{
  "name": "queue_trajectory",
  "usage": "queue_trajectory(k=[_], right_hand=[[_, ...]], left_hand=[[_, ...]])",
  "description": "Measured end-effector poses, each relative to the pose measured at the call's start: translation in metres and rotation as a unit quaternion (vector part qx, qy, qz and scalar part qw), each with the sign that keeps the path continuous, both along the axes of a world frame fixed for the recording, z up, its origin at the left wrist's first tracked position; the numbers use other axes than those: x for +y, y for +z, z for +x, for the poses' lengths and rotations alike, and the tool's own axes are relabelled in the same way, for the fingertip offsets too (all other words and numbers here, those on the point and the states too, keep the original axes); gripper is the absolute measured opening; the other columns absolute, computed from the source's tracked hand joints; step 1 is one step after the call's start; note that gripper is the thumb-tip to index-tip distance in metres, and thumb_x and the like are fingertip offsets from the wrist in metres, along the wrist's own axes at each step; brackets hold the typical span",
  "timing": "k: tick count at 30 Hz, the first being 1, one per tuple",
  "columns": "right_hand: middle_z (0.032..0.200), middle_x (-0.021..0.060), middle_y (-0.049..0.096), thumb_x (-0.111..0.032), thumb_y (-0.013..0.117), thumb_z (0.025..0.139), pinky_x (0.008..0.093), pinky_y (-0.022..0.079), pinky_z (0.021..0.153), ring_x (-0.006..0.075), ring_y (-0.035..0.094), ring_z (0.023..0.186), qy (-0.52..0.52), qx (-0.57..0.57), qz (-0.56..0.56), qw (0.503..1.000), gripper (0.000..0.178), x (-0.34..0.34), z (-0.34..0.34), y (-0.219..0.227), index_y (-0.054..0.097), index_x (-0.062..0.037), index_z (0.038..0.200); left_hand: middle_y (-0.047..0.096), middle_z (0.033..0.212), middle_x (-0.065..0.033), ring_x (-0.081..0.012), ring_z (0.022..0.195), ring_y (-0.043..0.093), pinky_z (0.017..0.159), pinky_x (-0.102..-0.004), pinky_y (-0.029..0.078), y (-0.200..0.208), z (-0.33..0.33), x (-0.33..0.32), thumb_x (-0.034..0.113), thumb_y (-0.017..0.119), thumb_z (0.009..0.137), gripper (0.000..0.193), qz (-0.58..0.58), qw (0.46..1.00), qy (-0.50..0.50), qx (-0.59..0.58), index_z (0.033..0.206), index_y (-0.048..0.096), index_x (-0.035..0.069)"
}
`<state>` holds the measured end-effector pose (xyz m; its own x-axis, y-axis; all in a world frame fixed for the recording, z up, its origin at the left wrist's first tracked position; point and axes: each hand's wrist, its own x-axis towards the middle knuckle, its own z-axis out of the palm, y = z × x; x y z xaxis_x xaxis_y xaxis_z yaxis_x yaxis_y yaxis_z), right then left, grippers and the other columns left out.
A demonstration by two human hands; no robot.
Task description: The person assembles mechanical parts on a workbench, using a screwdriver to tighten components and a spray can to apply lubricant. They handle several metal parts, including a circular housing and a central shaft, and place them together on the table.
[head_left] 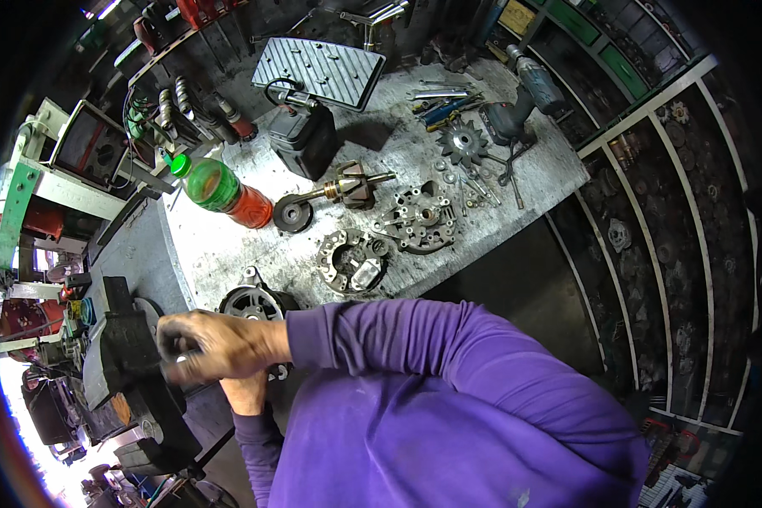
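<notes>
My right arm in a purple sleeve reaches across to the left, and my right hand (216, 343) is beside the dark bench vise (135, 347). Its fingers are curled round something with a small shiny end, too hidden to name. Under it only the wrist of my left hand (245, 395) shows; its fingers are covered. A round metal alternator housing (250, 298) sits at the bench edge, partly behind my right forearm. Farther in lie a ring-shaped alternator part (330, 258), an end housing with bolts (419, 220) and a rotor shaft with a pulley (351, 188).
On the metal workbench (229, 262) stand a green-capped bottle of red liquid (229, 196) and a black box (303, 140). A cordless impact wrench (529, 93), a toothed fan wheel (463, 142), wrenches and small bolts lie at the right. Shelves of parts (643, 254) line the right side.
</notes>
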<state>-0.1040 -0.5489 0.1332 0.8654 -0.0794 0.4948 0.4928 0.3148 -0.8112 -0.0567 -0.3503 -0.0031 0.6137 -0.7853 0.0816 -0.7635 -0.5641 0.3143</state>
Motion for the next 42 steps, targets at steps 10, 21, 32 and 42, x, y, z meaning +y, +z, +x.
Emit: queue_trajectory(k=[10,21,32,42], right_hand=[[0.085,0.0128,0.066,-0.050,0.065,0.101,0.0414,0.054,0.079,0.0257,0.063,0.081,0.016,0.024,0.046,0.999,0.050,0.010,0.002,0.000,0.062,0.0001,0.099],[0.091,0.0189,0.071,-0.049,0.063,0.096,0.0448,0.053,0.081,0.0350,0.068,0.087,0.104,0.116,-0.103,0.982,0.052,-0.013,-0.005,0.031,0.069,0.0026,0.094],[0.088,0.0181,0.073,-0.045,0.071,0.090,0.0381,0.055,0.080,0.0246,0.069,0.084,0.071,0.009,-0.096,0.993,0.051,-0.010,-0.003,0.030,0.071,0.0056,0.092],[0.082,0.0247,0.069,-0.043,0.063,0.098,0.0460,0.055,0.077,0.0419,0.070,0.084,0.045,0.067,-0.176,0.981,0.047,-0.016,-0.003,0.049,0.071,0.0027,0.088]], left_hand=[[0.045,0.158,-0.0171,-0.0314,0.149,0.039,0.123,-0.0465,0.032,-0.003,0.012,0.003,0.029,0.064,0.102,0.067,0.067,0.998,-0.004,0.014,0.158,0.036,0.004],[0.044,0.158,-0.0168,-0.0311,0.150,0.037,0.124,-0.0449,0.030,0.010,0.000,-0.007,0.031,0.063,0.103,0.066,0.009,0.999,-0.011,-0.033,0.158,0.037,0.005],[0.044,0.160,-0.0108,-0.0309,0.148,0.041,0.118,-0.0479,0.038,-0.049,0.030,0.029,0.036,0.059,0.103,0.064,0.141,0.973,-0.059,-0.170,0.159,0.039,0.010],[0.051,0.153,-0.0190,-0.0342,0.142,0.049,0.115,-0.0484,0.042,0.014,-0.004,-0.006,0.034,0.066,0.102,0.066,-0.014,0.980,0.099,0.172,0.157,0.040,0.006]])
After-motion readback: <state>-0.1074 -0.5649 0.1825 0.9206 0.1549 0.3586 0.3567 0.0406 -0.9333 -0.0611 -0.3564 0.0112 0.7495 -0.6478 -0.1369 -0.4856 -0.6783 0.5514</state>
